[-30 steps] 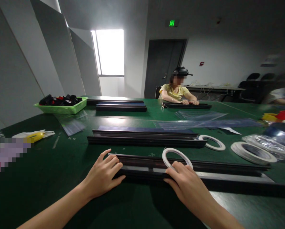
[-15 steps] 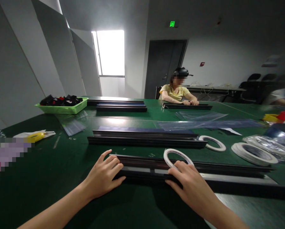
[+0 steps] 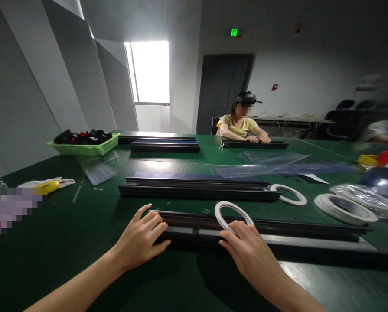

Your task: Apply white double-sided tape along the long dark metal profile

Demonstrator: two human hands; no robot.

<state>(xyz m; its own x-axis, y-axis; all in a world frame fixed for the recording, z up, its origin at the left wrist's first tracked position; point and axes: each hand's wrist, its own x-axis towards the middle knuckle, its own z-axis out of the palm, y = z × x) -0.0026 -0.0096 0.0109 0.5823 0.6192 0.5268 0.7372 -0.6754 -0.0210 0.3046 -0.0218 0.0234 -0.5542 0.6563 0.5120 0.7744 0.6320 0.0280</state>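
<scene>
A long black channel-shaped rail (image 3: 311, 250) lies across the table in front of me, with a pale strip along its inside. My left hand (image 3: 145, 234) grips the rail's left end, fingers over the top edge and thumb on the near side, forefinger raised. In my right hand (image 3: 244, 245) is a narrow roll of white tape (image 3: 218, 214), tilted up over the rail near its middle. The right fingers hide the roll's lower part, and its thumb rests by the rail's near wall.
Beyond lies another black rail (image 3: 194, 193) beside a loose tape roll (image 3: 293, 201). Stacked tape rolls (image 3: 327, 212) stand right, a yellow-handled tool (image 3: 49, 187) left. A green basket (image 3: 83, 149) of black parts sits farther back. Across the table a person (image 3: 237, 125) handles a rail.
My right hand has slid a little to the left along the rail, carrying the tape roll with it. The left hand stays in place.
</scene>
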